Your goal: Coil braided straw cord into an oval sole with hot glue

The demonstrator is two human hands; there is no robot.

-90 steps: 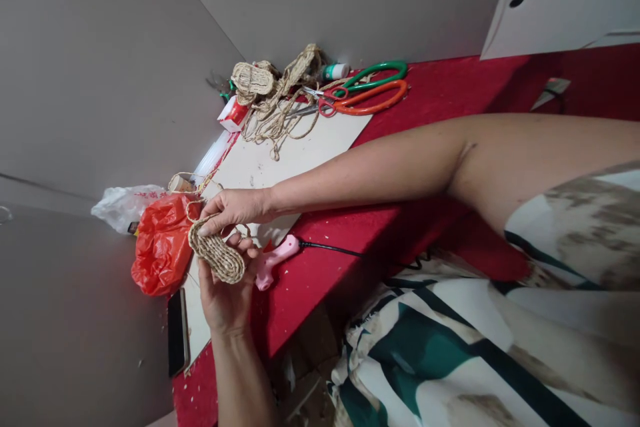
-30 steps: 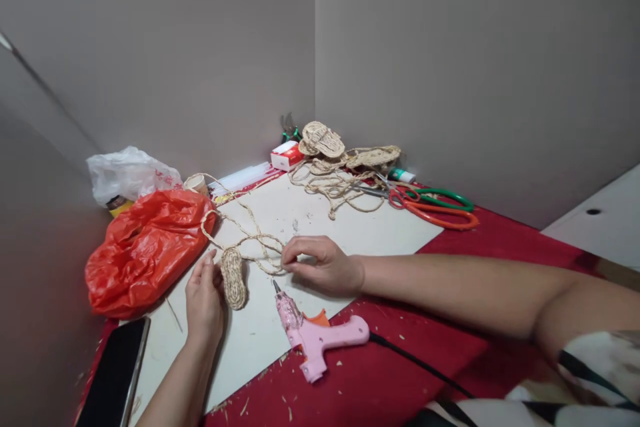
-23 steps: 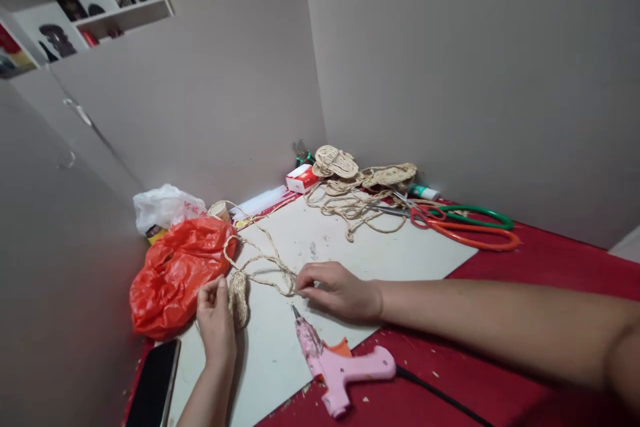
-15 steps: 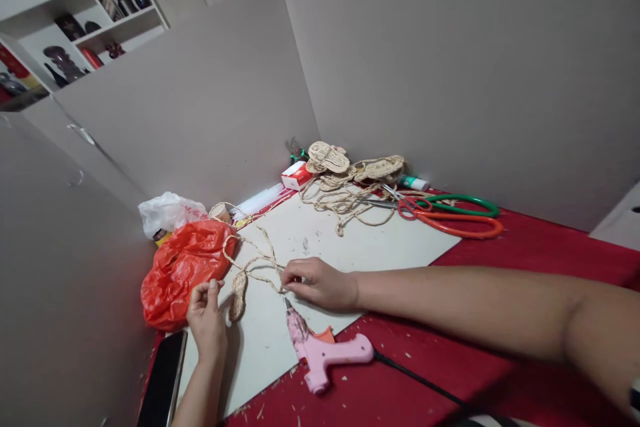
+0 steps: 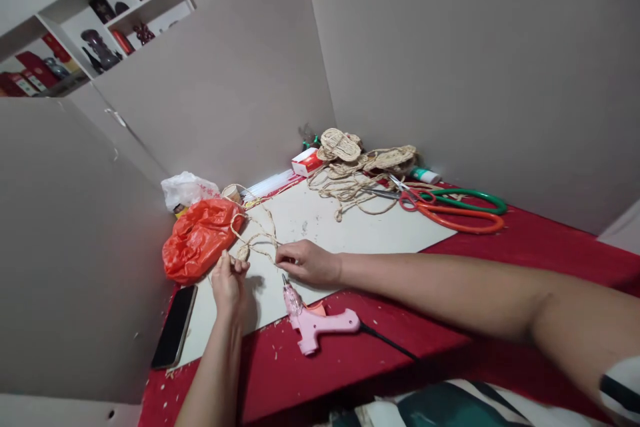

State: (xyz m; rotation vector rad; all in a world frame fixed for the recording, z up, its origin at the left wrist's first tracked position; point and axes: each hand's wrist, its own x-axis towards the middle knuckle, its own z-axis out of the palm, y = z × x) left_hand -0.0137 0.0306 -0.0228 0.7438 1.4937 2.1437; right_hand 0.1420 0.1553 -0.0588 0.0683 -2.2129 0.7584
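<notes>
My left hand point(image 5: 229, 281) is closed at the small coiled straw-rope piece point(image 5: 243, 252), its fingers covering the lower part. The tan braided rope point(image 5: 271, 227) runs from this piece in loose loops over the white board point(image 5: 320, 230). To the right, my right hand point(image 5: 310, 262) pinches the rope near its end, knuckles upward, resting low over the board. Just below those fingertips lies a pink hot glue gun point(image 5: 314, 327) on its side, its metal nozzle pointing toward the rope.
An orange plastic bag point(image 5: 197, 240) and a phone point(image 5: 175, 327) lie left. Behind are white glue sticks point(image 5: 273, 185), a red-and-white box point(image 5: 306, 162), coiled rope pieces point(image 5: 340, 145) and large scissors point(image 5: 467, 219). Grey panels enclose the red table point(image 5: 400, 327); a black cord trails from the glue gun.
My left hand has moved forward and right, closing on the coiled rope piece it was beside. My right hand keeps its pinch on the rope. The camera view has shifted.
</notes>
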